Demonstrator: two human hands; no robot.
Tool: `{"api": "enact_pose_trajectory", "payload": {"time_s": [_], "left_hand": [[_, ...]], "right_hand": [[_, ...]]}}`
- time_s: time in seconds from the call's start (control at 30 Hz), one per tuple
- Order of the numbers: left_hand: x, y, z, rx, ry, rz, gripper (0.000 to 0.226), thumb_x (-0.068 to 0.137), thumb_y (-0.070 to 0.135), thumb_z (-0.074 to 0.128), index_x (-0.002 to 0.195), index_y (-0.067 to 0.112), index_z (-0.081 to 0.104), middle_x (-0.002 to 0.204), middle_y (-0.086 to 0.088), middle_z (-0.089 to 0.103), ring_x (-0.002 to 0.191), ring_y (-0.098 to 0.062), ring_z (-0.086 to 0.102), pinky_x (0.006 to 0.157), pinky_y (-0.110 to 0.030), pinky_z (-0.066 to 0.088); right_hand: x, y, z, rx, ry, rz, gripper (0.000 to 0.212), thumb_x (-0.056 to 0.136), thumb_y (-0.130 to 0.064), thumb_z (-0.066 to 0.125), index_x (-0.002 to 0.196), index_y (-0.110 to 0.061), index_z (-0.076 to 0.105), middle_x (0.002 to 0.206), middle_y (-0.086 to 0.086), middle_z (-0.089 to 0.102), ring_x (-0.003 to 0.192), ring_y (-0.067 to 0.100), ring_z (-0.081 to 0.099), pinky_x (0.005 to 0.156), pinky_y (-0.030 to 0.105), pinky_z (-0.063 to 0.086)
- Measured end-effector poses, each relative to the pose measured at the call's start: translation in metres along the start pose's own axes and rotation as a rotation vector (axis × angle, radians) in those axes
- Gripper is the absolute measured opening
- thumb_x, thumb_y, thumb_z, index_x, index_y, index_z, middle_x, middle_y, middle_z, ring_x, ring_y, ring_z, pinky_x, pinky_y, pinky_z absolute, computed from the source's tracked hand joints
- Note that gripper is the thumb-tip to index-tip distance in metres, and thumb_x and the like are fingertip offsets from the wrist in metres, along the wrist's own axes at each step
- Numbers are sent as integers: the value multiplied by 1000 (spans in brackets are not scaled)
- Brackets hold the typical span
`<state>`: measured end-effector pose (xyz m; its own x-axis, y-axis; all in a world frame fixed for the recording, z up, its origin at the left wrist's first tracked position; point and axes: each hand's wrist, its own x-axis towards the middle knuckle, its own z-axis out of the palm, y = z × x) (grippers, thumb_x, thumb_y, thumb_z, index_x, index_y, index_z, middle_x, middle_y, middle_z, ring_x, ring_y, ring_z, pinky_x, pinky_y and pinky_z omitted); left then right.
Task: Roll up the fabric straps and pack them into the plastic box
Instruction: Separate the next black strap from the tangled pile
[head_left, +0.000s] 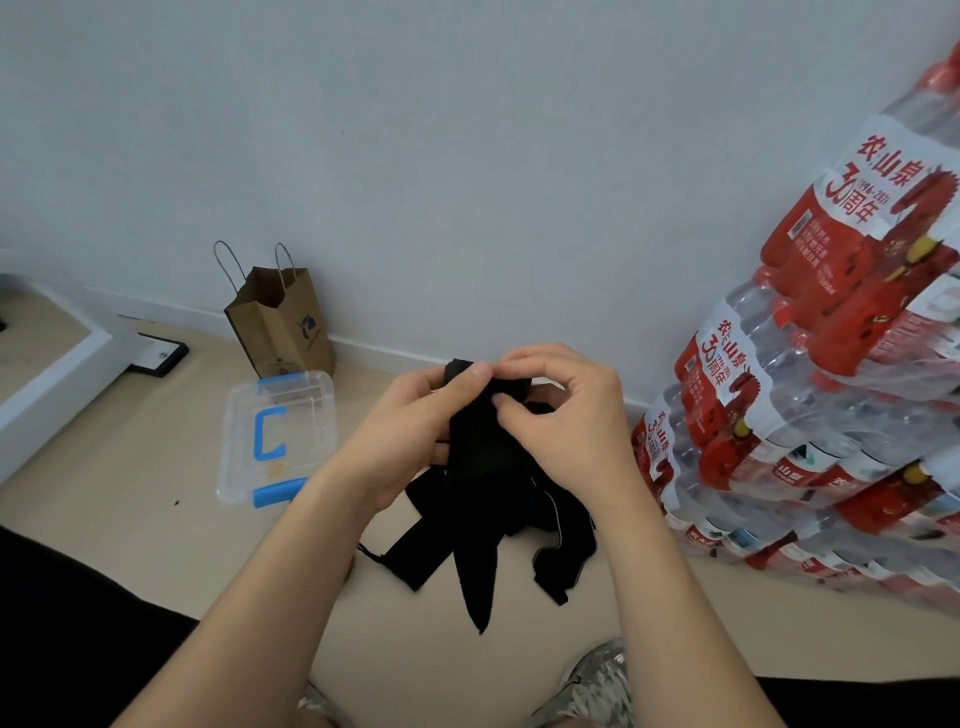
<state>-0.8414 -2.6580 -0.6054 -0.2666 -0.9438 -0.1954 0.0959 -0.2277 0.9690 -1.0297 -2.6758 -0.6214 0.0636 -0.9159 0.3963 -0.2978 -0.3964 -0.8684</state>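
Both my left hand (415, 421) and right hand (566, 410) pinch the black strap (480, 452) top; I'd roll tight, edges aligned, tail hanging free.

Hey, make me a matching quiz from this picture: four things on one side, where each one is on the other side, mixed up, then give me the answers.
Things:
1 plastic box
2 paper bag
3 black strap
4 water bottle packs

Places:
A stacked at the far right
B held up by the left hand and right hand
C upright, behind the box
D lying flat in front of the bag

Pairs: 1-D, 2-C, 3-B, 4-A
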Motion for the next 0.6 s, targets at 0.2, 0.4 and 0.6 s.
{"api": "enact_pose_trajectory", "payload": {"time_s": [0.2,0.4,0.6], "left_hand": [[1,2,-3,87,98,106,23,107,12,65,127,20,75,118,-16,78,111,-40,76,91,-62,61],[0,9,2,237,102,94,28,111,32,58,122,15,77,112,-21,78,107,-44,75,91,-61,61],[2,9,3,349,158,169,18,109,18,62,116,15,79,104,-8,82,103,-28,78,93,-43,64]], "right_hand": [[-3,6,-6,100,-39,194,24,90,-34,83,114,-29,80,108,-10,80,100,13,79,88,43,67],[-2,8,-6,93,-89,229,25,88,-25,83,108,-38,76,103,-10,81,94,15,81,89,48,67],[-3,5,-4,221,-89,286,23,86,-43,83,107,-35,81,102,-2,82,93,23,81,86,51,67]]}}
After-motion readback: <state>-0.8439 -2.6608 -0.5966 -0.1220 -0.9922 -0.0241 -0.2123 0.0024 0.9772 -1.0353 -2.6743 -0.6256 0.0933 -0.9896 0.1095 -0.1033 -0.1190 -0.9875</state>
